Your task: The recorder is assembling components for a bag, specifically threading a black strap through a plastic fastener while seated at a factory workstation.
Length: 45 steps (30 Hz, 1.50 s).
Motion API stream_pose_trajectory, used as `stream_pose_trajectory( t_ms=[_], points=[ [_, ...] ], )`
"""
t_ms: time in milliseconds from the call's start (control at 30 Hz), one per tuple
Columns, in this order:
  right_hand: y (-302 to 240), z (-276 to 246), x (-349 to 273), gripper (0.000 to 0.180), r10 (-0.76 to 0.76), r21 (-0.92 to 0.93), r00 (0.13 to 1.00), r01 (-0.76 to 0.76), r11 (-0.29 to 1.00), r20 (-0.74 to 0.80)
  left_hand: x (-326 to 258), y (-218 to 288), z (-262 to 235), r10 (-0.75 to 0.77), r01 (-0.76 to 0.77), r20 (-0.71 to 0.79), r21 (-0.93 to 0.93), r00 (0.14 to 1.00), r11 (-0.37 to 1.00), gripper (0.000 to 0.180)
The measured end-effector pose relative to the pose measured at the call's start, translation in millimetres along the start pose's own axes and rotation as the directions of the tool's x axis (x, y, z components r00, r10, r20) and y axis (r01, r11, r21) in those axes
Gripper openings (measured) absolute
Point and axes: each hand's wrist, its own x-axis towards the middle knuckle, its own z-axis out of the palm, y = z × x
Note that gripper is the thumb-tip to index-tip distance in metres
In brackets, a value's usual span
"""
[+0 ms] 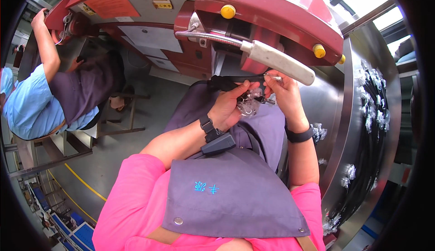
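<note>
My left hand [225, 108] is closed around a bunch of black cable [222, 81] in front of the red machine. Crumpled clear plastic [248, 106] hangs from the bunch between my two hands. Thumb and fingers of my right hand [286, 96] pinch a small, shiny, silvery end piece [275, 77] of the cable, just below the lamp. What exactly this piece is cannot be made out. Both hands are raised over my lap, close together. Part of the cable is hidden behind my left fingers.
The red machine [267, 6] with yellow knobs stands ahead. Its white lamp [278, 62] reaches over my right hand. On my right, a metal tray [343, 128] holds many black cables [369, 128] with plastic-wrapped ends. At the left another person [38, 97] sits at a similar machine.
</note>
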Motion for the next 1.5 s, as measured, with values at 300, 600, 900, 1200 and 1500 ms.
stream_pose_trajectory(
  t_ms=[300,600,900,1200,1500],
  points=[
    [2,-3,6,0.009,0.017,0.032,1.000,-0.018,0.999,0.017,4,-3,-3,-0.001,0.001,-0.012,-0.002,1.000,1.000,0.026],
    [4,-2,9,0.008,0.034,0.065,0.999,-0.035,0.997,0.023,4,-1,-1,0.018,-0.018,-0.024,0.003,1.000,1.000,0.025],
    [12,-2,9,0.008,0.014,0.065,0.999,-0.013,0.998,-0.028,4,0,2,0.003,-0.002,0.007,-0.016,1.000,1.000,0.027],
    [21,-4,3,0.011,0.023,0.260,0.997,-0.002,0.966,-0.078,11,-5,4,-0.004,0.003,0.034,0.007,0.999,1.000,0.027],
    [27,8,-40,0.011,-0.341,0.290,0.929,0.368,0.883,-0.143,-19,0,5,0.180,-0.241,0.236,0.262,0.955,0.935,0.019]
  ],
)
